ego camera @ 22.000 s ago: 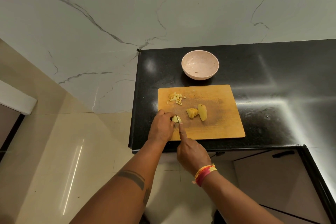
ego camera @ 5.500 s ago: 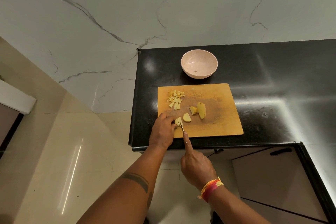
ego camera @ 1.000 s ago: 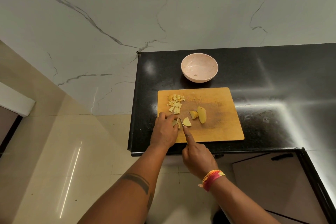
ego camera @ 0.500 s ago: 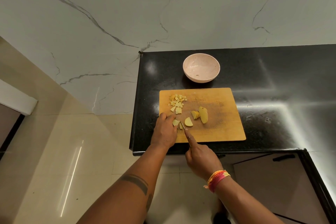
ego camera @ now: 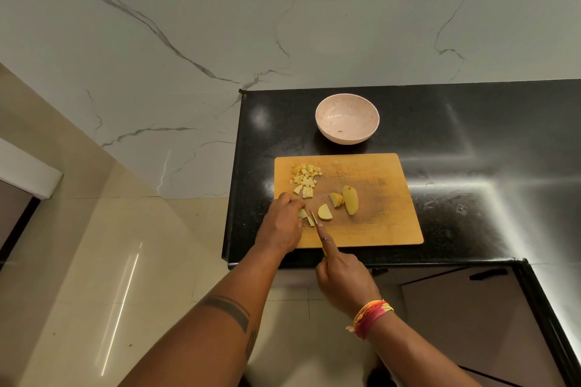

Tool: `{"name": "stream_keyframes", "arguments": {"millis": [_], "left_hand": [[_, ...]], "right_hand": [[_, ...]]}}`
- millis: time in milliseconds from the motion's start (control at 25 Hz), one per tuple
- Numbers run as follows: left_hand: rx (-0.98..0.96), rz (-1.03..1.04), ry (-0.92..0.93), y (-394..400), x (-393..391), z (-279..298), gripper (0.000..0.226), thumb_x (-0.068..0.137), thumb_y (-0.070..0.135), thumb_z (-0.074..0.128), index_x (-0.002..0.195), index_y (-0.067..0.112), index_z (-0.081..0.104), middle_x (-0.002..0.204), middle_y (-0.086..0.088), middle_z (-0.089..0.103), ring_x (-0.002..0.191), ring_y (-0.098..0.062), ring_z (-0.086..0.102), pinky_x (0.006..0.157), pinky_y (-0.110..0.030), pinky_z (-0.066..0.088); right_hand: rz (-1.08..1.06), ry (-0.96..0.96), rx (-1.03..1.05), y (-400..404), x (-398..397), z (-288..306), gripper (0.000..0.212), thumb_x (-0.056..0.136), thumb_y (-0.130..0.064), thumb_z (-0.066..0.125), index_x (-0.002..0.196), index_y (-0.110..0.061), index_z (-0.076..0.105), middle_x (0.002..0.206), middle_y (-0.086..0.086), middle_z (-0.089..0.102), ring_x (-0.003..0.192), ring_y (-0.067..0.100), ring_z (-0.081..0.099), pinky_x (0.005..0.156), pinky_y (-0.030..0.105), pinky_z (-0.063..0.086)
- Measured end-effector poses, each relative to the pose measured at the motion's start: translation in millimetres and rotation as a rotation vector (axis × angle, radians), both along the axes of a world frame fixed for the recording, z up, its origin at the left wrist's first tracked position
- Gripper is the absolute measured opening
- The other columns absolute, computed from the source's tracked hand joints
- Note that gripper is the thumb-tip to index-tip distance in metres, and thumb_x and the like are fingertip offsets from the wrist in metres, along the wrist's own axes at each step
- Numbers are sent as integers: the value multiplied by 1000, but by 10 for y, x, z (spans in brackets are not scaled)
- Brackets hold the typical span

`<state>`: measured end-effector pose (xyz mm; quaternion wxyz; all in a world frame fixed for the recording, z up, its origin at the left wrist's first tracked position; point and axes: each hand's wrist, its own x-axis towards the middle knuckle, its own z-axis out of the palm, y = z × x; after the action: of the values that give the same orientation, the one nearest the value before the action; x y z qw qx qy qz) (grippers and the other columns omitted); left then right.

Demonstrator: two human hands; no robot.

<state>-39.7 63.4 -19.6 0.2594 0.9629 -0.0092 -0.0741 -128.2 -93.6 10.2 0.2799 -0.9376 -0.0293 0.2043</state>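
Two potato strips (ego camera: 302,214) lie at the near left of the wooden cutting board (ego camera: 386,223); the left hand (ego camera: 283,226) pinches one, and the right hand (ego camera: 344,283) grips a knife (ego camera: 313,217) set between them. Just to the right are a half slice (ego camera: 324,212) and bigger wedges (ego camera: 350,200), with diced potato (ego camera: 304,181) behind and a pink bowl (ego camera: 347,119) beyond the board.

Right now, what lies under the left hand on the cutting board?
A pale cut piece shows at the left hand's fingertips, beside the knife. Anything beneath the palm is covered.
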Motion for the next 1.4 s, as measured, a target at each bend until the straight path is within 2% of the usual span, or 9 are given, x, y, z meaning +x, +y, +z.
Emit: {"name": "stream_keyframes", "arguments": {"millis": [240,560,760,880,960,1080,1280,1400], "left_hand": [[-42,61,-9,53,-48,-43,48,99,24,63,146,24,52,135,2,48,128,-15,46,107,-33,46],[-89,126,-10,47,-47,-41,34,100,23,61,134,22,63,123,-1,57,114,-18,54,97,-39,54],[-96,182,7,-7,-39,-6,33,99,24,60,132,21,65,124,-2,60,111,-18,58,95,-38,56],[-77,186,7,-27,-52,13,29,99,26,61,127,22,66,122,-1,60,108,-16,59,90,-35,57],[-74,185,3,-28,-60,11,28,100,26,61,126,21,66,121,-1,60,109,-16,59,91,-34,56],[-90,171,0,-18,-84,24,30,100,24,61,130,21,64,124,0,58,113,-16,58,95,-33,54],[-173,181,-6,73,-131,-2,36,99,19,64,135,23,62,122,2,55,106,-10,59,91,-26,53],[-180,186,0,77,-114,-36,35,98,20,64,133,23,63,122,2,56,108,-13,61,94,-33,56]], "right_hand": [[-7,-20,2,216,-21,-33,76,102,-26,39,162,-37,-6,69,-5,56,56,13,52,48,28,32],[39,4,-63,269,181,-69,75,103,-24,37,161,-37,-9,74,-1,57,59,13,52,49,29,36],[59,-4,-87,294,142,-156,78,103,-24,37,161,-32,-14,76,2,59,60,15,54,51,30,39],[81,7,-111,225,17,-147,82,102,-21,37,159,-31,-21,70,-2,54,55,13,50,47,29,35],[81,19,-123,179,-112,-153,84,101,-21,37,158,-31,-25,68,-4,53,53,13,50,47,31,42],[69,24,-111,91,-210,-199,84,100,-23,36,158,-35,-24,69,-4,57,56,15,55,55,35,53],[36,2,-37,150,-68,-101,80,103,-25,37,158,-37,-19,71,-4,58,57,13,55,50,29,43],[56,-16,-50,270,93,-87,77,103,-26,37,160,-37,-15,73,-2,59,59,14,56,53,31,46]]}}
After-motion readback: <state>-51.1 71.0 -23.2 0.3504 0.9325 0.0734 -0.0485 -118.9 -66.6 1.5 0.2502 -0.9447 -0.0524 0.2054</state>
